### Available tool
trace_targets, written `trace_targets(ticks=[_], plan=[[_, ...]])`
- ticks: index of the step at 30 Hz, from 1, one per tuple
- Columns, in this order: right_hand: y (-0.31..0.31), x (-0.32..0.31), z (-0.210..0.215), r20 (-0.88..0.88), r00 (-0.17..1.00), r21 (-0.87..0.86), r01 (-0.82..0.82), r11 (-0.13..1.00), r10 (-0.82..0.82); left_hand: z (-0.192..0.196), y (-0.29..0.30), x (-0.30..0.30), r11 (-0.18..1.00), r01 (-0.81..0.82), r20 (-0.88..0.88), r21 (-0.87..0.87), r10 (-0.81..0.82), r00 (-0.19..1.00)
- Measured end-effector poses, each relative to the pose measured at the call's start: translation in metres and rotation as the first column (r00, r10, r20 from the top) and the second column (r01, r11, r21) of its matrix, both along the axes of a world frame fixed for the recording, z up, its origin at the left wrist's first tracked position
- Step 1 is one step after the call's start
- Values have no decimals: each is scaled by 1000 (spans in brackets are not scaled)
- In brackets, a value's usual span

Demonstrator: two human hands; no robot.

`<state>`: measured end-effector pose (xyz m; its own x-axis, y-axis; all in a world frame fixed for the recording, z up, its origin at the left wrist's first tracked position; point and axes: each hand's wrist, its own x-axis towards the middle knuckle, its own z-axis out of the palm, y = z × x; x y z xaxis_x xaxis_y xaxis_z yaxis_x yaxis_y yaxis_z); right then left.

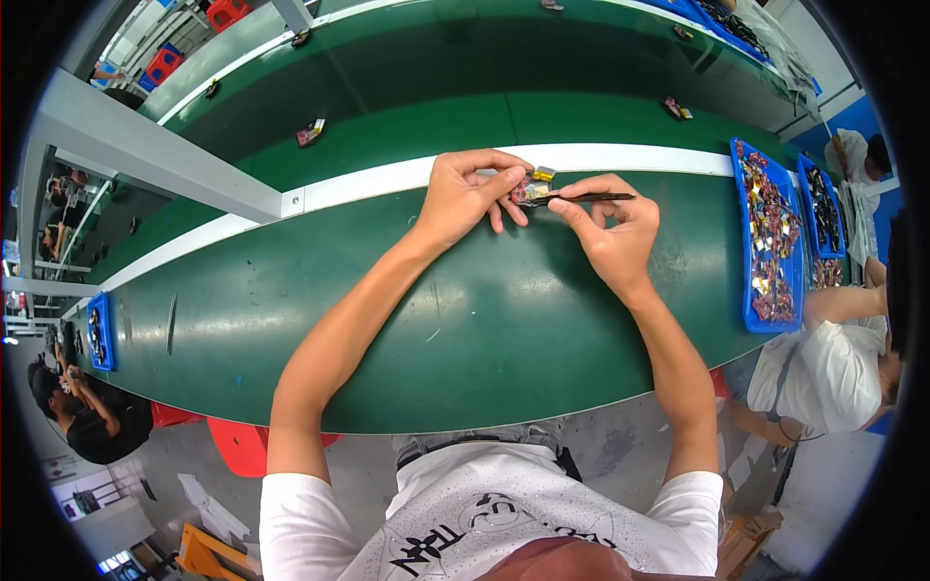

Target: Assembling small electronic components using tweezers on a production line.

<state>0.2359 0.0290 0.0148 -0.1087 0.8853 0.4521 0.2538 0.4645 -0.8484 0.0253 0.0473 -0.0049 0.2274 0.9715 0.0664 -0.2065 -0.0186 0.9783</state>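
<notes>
Near rail, front edge distant: left hand grips board; right hand, dark tool.

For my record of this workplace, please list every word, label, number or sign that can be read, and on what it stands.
White shirt: dark printed letters, bent by folds; I do not copy them out.
Board in the left hand: any marking is too small to read.
Parts in the blue tray: too small to read.

The green tabletop is smooth and glossy, the blue tray plastic, the slim tool perhaps metal.
</notes>
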Motion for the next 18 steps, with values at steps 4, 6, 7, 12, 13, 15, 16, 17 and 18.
trace_targets(ticks=[4,6,7,12,13,15,16,17,18], plan=[[1,0,2,3,1000,-22,-1,1000,1,-1,-1,0,1000,-1,-25,3,1,1000],[2,1,1,6,1000,-8,0,1000,0,-1,0,0,1000,-15,-31,-4,15,999],[2,1,1,8,1000,6,0,1000,0,-1,0,0,1000,-15,-30,-4,15,999],[2,2,-1,65,998,74,-20,997,15,-1,0,1,1000,-28,-28,8,28,999],[2,3,-1,105,994,109,-23,994,11,-1,0,1,1000,-27,-27,8,27,999],[1,1,0,106,994,123,-26,992,13,-1,-1,1,999,-31,-19,17,31,999],[1,0,0,108,994,137,-28,990,13,-2,-1,0,999,-33,-20,16,34,999],[1,0,-1,109,994,137,-27,990,12,-2,-1,1,999,-30,-22,13,30,999],[1,-1,-1,108,994,139,-36,990,21,-3,-1,1,1000,-27,-25,10,27,999]])
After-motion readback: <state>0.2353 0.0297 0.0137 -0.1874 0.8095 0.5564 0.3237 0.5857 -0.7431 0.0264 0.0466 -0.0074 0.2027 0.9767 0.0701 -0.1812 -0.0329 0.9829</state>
